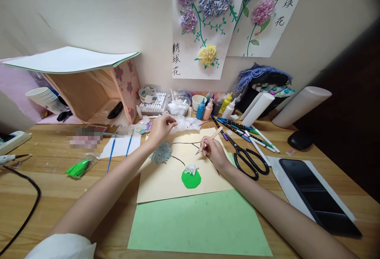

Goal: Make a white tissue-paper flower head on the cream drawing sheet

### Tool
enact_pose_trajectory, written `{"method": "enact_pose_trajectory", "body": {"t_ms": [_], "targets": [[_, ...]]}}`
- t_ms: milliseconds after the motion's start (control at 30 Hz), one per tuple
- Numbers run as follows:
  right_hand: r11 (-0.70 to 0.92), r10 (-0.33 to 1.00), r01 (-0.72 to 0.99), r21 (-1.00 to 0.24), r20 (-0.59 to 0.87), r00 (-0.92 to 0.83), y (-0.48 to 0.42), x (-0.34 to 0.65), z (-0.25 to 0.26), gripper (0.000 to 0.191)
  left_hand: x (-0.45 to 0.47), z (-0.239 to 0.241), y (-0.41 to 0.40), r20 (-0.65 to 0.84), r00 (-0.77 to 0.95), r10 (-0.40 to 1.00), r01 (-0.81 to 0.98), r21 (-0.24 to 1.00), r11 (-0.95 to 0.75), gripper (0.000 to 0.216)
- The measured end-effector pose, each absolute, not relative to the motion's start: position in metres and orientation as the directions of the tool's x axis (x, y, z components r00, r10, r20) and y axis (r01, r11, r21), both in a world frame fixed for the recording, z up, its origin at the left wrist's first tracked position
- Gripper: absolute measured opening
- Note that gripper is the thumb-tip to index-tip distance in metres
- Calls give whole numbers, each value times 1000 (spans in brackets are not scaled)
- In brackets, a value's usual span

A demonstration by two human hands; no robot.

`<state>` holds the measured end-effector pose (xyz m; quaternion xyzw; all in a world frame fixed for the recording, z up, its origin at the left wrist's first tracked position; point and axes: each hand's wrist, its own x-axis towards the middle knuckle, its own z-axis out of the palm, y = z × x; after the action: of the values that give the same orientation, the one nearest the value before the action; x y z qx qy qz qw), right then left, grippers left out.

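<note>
My right hand [213,150] grips a slim wooden craft stick [218,132], its pointed lower end over a cream sheet [160,189]. My left hand [162,129] is closed in a pinch beside a heap of white tissue paper scraps [190,123]; whatever its fingertips hold is too small to make out. On the cream sheet are thin black drawn lines, a pale blue paper flower [162,153] partly under my left wrist, and a flat green round [191,179]. A crumpled white tuft [191,169] sits on the green round's top edge. A green sheet [196,223] lies underneath.
Black-handled scissors [247,160], several markers [237,126] and a phone [319,195] lie at right. Paint bottles [200,109] and a tub of white scraps [178,104] stand behind. Brushes [111,154] and a green clay packet [79,168] lie at left.
</note>
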<state>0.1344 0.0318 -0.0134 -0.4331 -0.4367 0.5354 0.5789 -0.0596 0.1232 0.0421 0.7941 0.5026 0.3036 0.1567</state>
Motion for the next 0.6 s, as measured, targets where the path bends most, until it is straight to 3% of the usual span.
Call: {"method": "enact_pose_trajectory", "body": {"t_ms": [300, 467, 600], "targets": [[61, 998, -236, -970, 52, 45, 31, 133, -12, 23, -67, 53, 121, 435, 326, 840, 643, 549, -534, 13], [63, 998, -218, -974, 54, 45, 31, 134, -13, 22, -66, 69, 98, 437, 245, 865, 453, 737, -501, 16], [59, 997, -197, -979, 50, 51, 31, 135, -14, 21, -70, 75, 51, 303, 351, 886, 296, 862, -412, 16]]}}
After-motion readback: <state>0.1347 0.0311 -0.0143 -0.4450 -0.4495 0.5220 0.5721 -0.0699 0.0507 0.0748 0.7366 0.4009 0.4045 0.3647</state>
